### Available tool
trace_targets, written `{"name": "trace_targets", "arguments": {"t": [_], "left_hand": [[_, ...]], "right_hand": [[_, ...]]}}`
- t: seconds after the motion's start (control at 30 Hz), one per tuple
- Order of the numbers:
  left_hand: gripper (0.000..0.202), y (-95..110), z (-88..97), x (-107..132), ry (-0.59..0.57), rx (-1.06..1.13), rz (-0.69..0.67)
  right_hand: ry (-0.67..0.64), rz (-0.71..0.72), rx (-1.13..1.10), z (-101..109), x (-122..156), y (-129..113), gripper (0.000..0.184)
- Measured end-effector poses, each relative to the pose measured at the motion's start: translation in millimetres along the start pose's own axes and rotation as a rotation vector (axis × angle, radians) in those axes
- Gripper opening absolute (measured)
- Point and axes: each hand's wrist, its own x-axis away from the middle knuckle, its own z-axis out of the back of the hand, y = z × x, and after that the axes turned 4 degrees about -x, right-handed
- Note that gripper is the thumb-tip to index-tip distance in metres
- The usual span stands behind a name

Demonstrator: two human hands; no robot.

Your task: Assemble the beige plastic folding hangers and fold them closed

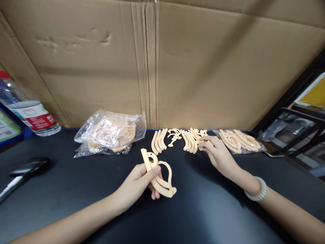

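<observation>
Left hand (142,179) was closed firmly, thumb over the top and fingers curled beneath, on a pale multi-part piece (162,190): curved strips, a holed round end on top, a looped bit on the right. Looked partly put together to me; couldn't tell whether the parts were locked or just overlapping. Right hand (215,154) was half open, fingers bent down at the small loose parts (203,134) in front of it; tips too small to tell if it had one pinched. Progress, my read: one piece underway, no clearly complete one in sight. Plenty left over: curved strips (189,141) just left of the right hand's fingertips, more strips (159,140) ahead of the left hand, small hooked bits (175,136) between those two sets, all loose on the desk (193,210). Also unused, as far as I could see: a bag of pale parts (110,132) ahead and left of the left hand, plus flat bagged pieces (231,140) just beyond the right hand, on its right.
</observation>
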Motion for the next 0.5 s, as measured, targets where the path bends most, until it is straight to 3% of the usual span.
{"name": "trace_targets", "arguments": {"t": [0.27, 0.5], "left_hand": [[0.045, 0, 0.4, -2, 0.002, -0.018, 0.001], [0.042, -1, 0.8, 0, -0.011, -0.044, -0.016]], "right_hand": [[-0.078, -0.043, -0.189, -8, -3, 10, 0.024], [-0.203, -0.077, -0.082, -13, -2, 20, 0.019]]}}
